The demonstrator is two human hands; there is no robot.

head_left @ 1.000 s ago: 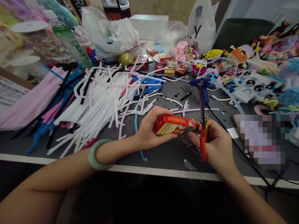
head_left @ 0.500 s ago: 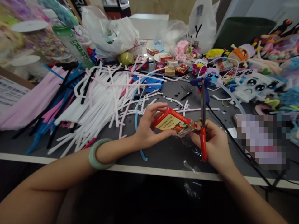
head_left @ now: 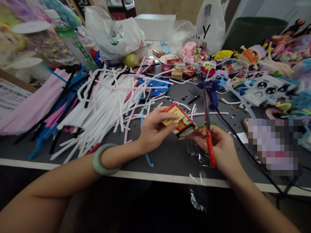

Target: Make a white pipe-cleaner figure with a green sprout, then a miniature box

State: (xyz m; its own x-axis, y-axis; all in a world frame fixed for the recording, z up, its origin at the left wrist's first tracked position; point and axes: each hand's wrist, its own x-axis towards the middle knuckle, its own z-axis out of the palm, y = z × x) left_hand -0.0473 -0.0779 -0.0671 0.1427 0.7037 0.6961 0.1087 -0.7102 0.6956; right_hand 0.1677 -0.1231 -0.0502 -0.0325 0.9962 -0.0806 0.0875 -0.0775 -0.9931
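Two bare hands met over a grey table (head_left: pixel 170 161) in the head view, with a small red-and-yellow carton (head_left: pixel 181 121) between them. The carton sat tilted, its broad yellow face turned up, dark printed characters near the left hand's fingers and a red, green and flowered print towards the right hand. Red ran along its far edge, and a black and greyish patch marked the end nearest the right hand.

The left hand (head_left: pixel 154 129) was partly closed, its fingers bent over the carton and its thumb along the near side, so that it gripped the box. Behind it, on the wrist, was a pale green bangle (head_left: pixel 105 159).

The right hand (head_left: pixel 220 142) was mostly closed around scissors (head_left: pixel 209 139) with red-orange handles; the blades pointed away from the wearer and looked shut. Its thumb and fingertips were at the carton's right end; whether they pressed on the carton itself could not be told. Crumpled clear film (head_left: pixel 200 157) hung just below them.

Beyond the right hand lay a blue glue gun (head_left: pixel 212 92), and to its right a phone (head_left: pixel 272 145), partly pixelated. White fuzzy stems (head_left: pixel 104 110) lay heaped beyond and left of the left hand.
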